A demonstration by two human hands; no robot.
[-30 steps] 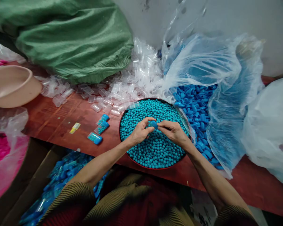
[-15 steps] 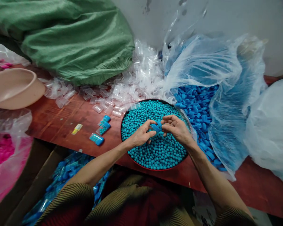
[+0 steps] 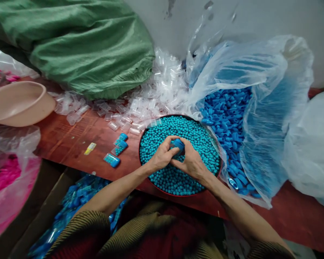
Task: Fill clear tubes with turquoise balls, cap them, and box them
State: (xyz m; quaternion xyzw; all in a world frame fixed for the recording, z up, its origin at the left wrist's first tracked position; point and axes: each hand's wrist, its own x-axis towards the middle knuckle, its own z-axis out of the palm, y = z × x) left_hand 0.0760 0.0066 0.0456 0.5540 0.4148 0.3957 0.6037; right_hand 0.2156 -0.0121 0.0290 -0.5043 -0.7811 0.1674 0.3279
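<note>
Over a round tub full of turquoise beads (image 3: 162, 183), both hands meet around a small clear bottle with a blue cap (image 3: 179, 144). My left hand (image 3: 162, 155) pinches its side between thumb and fingers. My right hand (image 3: 192, 161) curves around the other side, fingers at the cap and thumb below; the bottle's lower part is mostly hidden. To the left on the table lie three similar bead-filled bottles, an upper bottle (image 3: 122, 137), a middle bottle (image 3: 120, 147) and a lower bottle (image 3: 112, 160).
Clear empty bottles (image 3: 140, 108) are heaped behind the tub. A plastic bag of blue caps (image 3: 229, 122) lies open at right. A green sack (image 3: 91, 50), a beige basin (image 3: 18, 104) and a yellow-white tag (image 3: 90, 148) are leftward. Blue capped bottles (image 3: 78, 198) fill a container below the table edge.
My right hand has moved in and down, from fingertips at the bottle's right end to curled around it. The view has shifted slightly.
</note>
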